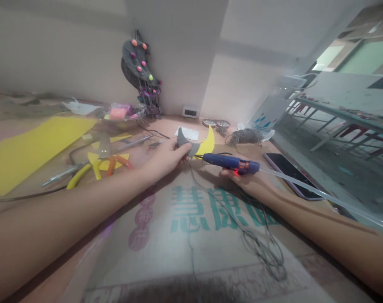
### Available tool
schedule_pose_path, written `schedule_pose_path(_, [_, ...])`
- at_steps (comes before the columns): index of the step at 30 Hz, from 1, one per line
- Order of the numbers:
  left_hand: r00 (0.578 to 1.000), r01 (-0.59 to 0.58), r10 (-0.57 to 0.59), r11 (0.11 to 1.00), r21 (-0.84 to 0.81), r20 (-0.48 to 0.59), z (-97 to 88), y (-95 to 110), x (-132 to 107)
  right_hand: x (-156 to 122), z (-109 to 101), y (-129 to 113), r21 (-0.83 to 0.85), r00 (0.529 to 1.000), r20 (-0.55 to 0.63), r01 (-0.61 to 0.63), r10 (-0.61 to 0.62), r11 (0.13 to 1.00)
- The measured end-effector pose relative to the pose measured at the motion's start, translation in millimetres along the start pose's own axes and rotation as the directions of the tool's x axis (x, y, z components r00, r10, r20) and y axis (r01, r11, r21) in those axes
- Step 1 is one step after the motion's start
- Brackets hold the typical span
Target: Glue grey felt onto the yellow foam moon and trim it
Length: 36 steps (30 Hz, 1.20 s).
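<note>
The left hand (176, 149) pinches a crescent (207, 144) over the middle of the table, its left side covered in grey yarn (180, 137), its right bare yellow. The right hand (240, 177) grips a blue glue gun (221, 160), nozzle at the crescent's lower edge; whether they touch, I can't tell. A loose strand (265, 254) lies near right, a phone (291, 173) beyond the right forearm.

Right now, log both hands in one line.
Left hand: holds yellow crescent, partly wrapped in gray yarn | Right hand: holds blue glue gun, red light on | Nozzle: close to crescent, contact unclear
</note>
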<state>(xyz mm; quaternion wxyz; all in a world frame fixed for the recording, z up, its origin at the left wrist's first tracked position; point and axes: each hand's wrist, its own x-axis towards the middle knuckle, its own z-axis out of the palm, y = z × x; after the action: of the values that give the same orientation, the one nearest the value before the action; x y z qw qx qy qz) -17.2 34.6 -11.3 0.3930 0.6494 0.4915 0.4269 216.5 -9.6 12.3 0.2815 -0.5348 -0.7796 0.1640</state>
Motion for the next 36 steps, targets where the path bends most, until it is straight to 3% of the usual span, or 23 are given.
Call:
schedule_pose_path(9, [1.0, 0.004, -0.003, 0.999, -0.035, 0.014, 0.7, 0.7, 0.2, -2.3, 2.8, -2.7, 0.07, 0.998, -0.034, -0.044, 0.046, 0.997])
schedule_pose_path(17, [1.0, 0.004, -0.005, 1.0, 0.016, 0.011, -0.3, 2.5, -1.5, -2.4, 1.8, -1.4, -0.025, 0.998, -0.04, -0.055, 0.054, 0.998])
schedule_pose_path(36, [0.999, 0.017, -0.017, 1.0, -0.009, 0.028, 0.6, 4.7, -2.1, 1.1, -0.4, -6.3, -0.033, 0.985, -0.108, -0.142, 0.137, 0.989])
